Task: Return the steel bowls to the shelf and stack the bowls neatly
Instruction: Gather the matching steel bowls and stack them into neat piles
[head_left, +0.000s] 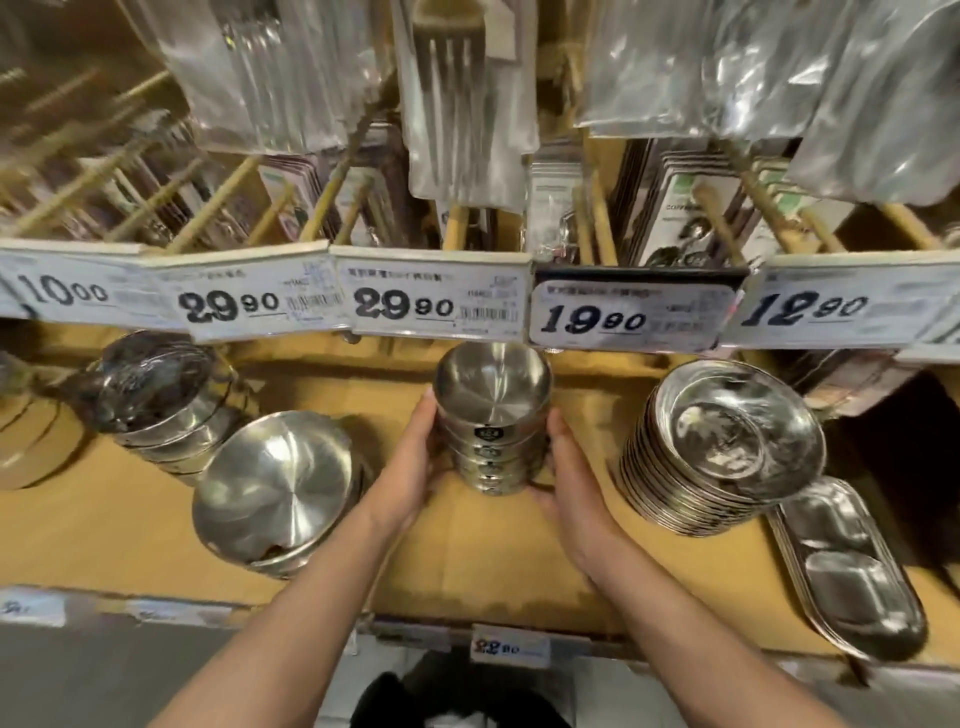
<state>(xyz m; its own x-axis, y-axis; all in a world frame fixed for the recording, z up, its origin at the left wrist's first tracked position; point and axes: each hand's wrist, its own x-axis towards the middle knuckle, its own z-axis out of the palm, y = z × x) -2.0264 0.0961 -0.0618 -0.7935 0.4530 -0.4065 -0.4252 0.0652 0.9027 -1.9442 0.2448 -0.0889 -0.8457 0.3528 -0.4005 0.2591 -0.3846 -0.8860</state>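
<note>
- Wooden store shelf (130, 519) under a row of price tags (431, 306), with packaged cutlery (467, 104) hanging above, is the setting.
- Stack of small steel bowls (493, 421) stands mid-shelf, nested, just under the tag rail.
- Left hand (410, 467) and right hand (571, 488) cup the stack from both sides, each grip curled round its lower bowls.
- Risk, as I judge it: the stack leans slightly and its top rim sits close to the tags; lifting or nudging could catch the rail, or slide the smooth bowls apart.
- Wide bowl (275, 488) lies tilted to the left, beside another bowl pile (166, 400).
- Plate stack (727, 447) and divided trays (852, 566) crowd the right, limiting room sideways.
</note>
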